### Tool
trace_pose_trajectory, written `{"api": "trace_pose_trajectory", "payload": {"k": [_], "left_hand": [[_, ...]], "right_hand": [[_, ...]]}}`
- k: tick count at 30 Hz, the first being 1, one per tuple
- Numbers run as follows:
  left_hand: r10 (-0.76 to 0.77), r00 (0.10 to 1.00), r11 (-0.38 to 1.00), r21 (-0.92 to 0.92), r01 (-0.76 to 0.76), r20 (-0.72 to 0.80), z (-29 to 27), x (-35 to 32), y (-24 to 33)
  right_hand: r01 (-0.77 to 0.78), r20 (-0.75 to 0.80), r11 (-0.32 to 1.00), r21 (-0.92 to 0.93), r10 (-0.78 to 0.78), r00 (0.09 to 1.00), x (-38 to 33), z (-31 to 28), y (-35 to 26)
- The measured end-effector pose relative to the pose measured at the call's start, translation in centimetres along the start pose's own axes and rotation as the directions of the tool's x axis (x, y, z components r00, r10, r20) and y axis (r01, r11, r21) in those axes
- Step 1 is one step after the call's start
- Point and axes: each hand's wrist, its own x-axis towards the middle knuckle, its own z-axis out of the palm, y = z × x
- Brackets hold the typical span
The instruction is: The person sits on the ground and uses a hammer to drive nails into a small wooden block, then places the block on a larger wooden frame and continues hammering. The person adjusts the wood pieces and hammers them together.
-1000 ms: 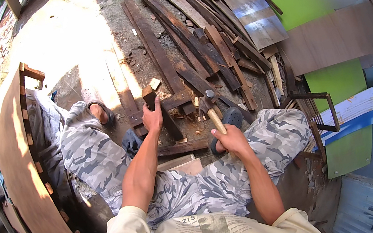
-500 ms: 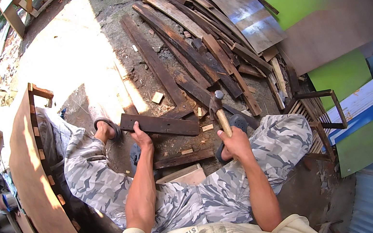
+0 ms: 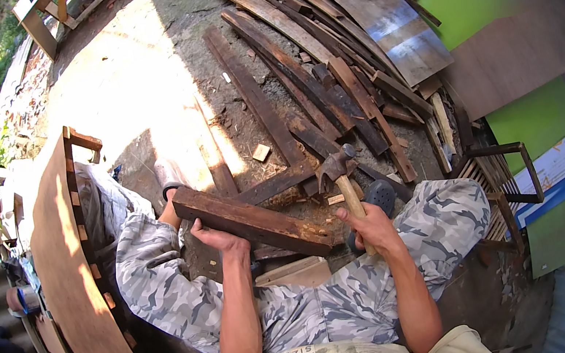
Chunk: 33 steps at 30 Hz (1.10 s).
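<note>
My left hand grips a short, thick, dark brown wooden block from its near side. The block slants down to the right above my lap, its near face rough and reddish, with a worn patch at the right end. In my right hand is a claw hammer, held by its pale wooden handle. Its metal head points up and away, just beyond the block's right end and apart from it.
Dark planks lie ahead on the ground, beside a larger timber pile. A curved wooden panel stands at my left. A slatted wooden frame is at right. Small wood offcuts lie around.
The block has tipped to show its thicker side and come nearer; my left hand has shifted to its lower edge. The hammer has turned, showing its head side-on. The whole view has shifted slightly.
</note>
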Motion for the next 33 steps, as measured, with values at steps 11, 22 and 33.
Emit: {"api": "trace_pose_trajectory", "payload": {"k": [11,22,33], "left_hand": [[-0.211,0.905,0.941,-0.173,0.29,0.368,-0.8,-0.3,0.9],[-0.238,0.778,0.683,-0.469,0.56,0.582,-1.8,0.7,-0.8],[-0.206,0.68,0.485,-0.53,0.696,0.704,-2.7,1.3,-2.9]], "right_hand": [[0.145,0.253,0.975,0.17,-0.185,0.949,-1.8,2.3,-1.3],[0.176,0.25,0.948,0.267,-0.244,0.937,-1.1,3.0,-0.6],[0.159,0.39,0.913,0.375,-0.311,0.867,-0.9,3.3,0.3]]}}
